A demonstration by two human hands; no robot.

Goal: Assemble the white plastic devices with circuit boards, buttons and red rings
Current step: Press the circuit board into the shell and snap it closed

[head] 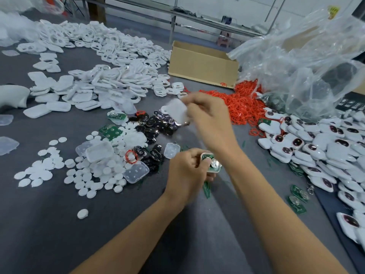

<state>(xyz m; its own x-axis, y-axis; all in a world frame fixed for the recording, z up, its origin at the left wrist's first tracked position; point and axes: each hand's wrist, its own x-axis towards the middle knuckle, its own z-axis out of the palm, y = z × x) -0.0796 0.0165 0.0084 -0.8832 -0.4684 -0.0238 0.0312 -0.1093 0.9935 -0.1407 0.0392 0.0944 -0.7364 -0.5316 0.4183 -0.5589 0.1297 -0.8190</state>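
Observation:
My left hand (188, 168) grips a white shell holding a green circuit board (211, 163) just above the grey table. Raised farther back, my right hand (207, 115) pinches a blurred white plastic cover (175, 110). Under it lies a heap of dark buttons (156, 125). White round discs (85, 169) and clear shells (136, 172) lie to the left, with one red ring (131, 156) among them. A pile of red rings (243, 103) lies behind the right hand. Finished white devices (320, 147) are heaped at the right.
A big heap of white plastic covers (110, 62) fills the back left. A cardboard box (203, 66) stands at the back, beside a large clear plastic bag (308, 62). Loose green boards (298, 196) lie at the right. Bare grey table (49, 224) lies at the front left.

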